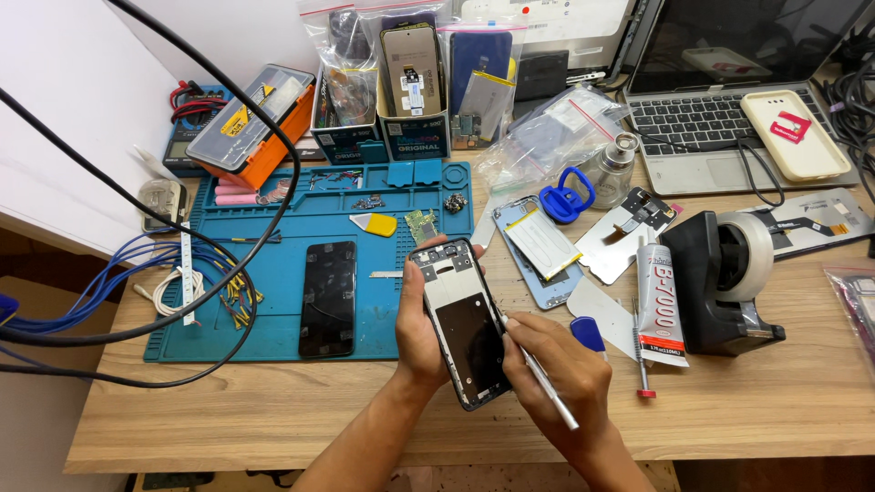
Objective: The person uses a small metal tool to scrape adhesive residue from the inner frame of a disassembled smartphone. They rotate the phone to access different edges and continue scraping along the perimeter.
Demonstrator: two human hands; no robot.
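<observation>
The left hand [421,333] is gripping an opened phone [462,321]; the right hand [558,369] is pinching a tool [540,375] at its edge. Beside the phone, its screen [329,297] is lying detached; reassembly seems pending.

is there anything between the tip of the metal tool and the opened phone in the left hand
Nothing visible. The left hand grips the opened phone by its edge, and the right hand holds the metal tool with its tip right at the phone's right edge. No cable, part or finger lies between them.
</observation>
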